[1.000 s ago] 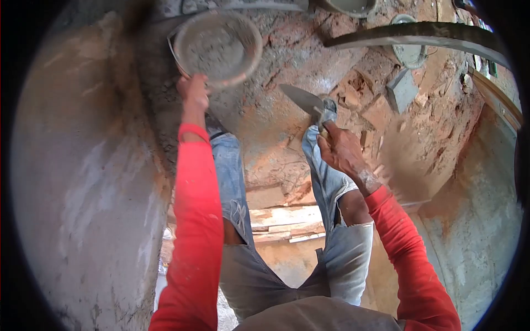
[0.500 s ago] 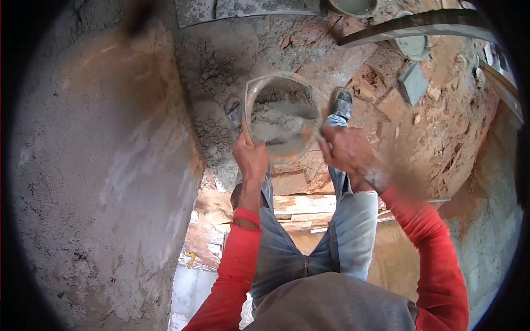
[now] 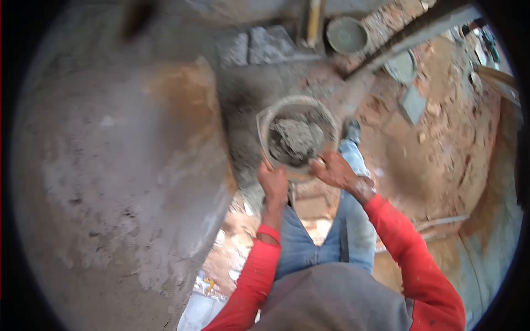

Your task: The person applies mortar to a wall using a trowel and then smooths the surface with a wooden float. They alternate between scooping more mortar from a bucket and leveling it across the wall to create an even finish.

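Note:
A round mortar pan with a dirty rim is in front of my legs, with wet grey mortar heaped inside. My left hand is closed on the near left part of its rim. At the near right side of the pan, my right hand is closed around what looks like the handle of a trowel. The trowel's blade appears to lie in the pan under the mortar, mostly hidden.
A rough plastered wall rises close on my left. Ahead are a second round pan, another pale pan and a slanting beam. A grey tile lies on the reddish rubble ground.
My right hand has come in closer to the pan's near side. The mortar is now gathered in a raised lump. My view has shifted, showing more of the area ahead.

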Demonstrator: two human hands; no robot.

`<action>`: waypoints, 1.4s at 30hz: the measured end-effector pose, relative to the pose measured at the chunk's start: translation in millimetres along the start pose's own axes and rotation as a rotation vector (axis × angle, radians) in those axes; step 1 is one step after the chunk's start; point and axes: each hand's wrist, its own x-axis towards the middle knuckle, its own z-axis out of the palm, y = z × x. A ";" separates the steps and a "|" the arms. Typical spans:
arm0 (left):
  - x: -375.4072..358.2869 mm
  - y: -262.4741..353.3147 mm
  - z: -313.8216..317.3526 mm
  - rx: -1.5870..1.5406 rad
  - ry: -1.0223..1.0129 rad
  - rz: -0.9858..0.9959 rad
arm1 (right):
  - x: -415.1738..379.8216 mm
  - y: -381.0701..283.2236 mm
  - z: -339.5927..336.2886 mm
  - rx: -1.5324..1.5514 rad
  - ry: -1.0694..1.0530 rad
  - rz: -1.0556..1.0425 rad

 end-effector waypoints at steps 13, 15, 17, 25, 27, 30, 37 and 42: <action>10.5 -25.9 -80.5 -0.393 0.118 -0.122 | 10.6 -156.0 -21.3 0.953 -0.079 -0.009; 1.7 -23.3 -101.2 -0.416 0.128 -0.141 | 22.6 -183.4 -34.9 1.055 -0.057 -0.118; -5.3 -21.4 -131.1 -0.375 0.127 -0.123 | 28.8 -216.5 -57.3 1.120 0.019 -0.236; -56.8 -50.6 -262.7 -0.269 0.161 -0.042 | 98.6 -352.1 -34.2 0.728 1.122 -0.382; -75.9 -38.6 -281.1 -0.260 0.245 -0.078 | 166.1 -395.4 9.2 0.489 1.481 -0.342; -92.0 -47.7 -293.8 -0.291 0.281 -0.049 | 252.0 -479.5 106.8 0.533 0.962 -0.450; -56.3 -40.0 -267.7 -0.229 0.295 0.040 | 19.4 -431.4 170.9 0.509 0.249 -0.884; -38.7 -44.8 -235.0 0.317 0.265 -0.013 | -22.1 -223.1 66.8 -0.252 -0.107 -0.348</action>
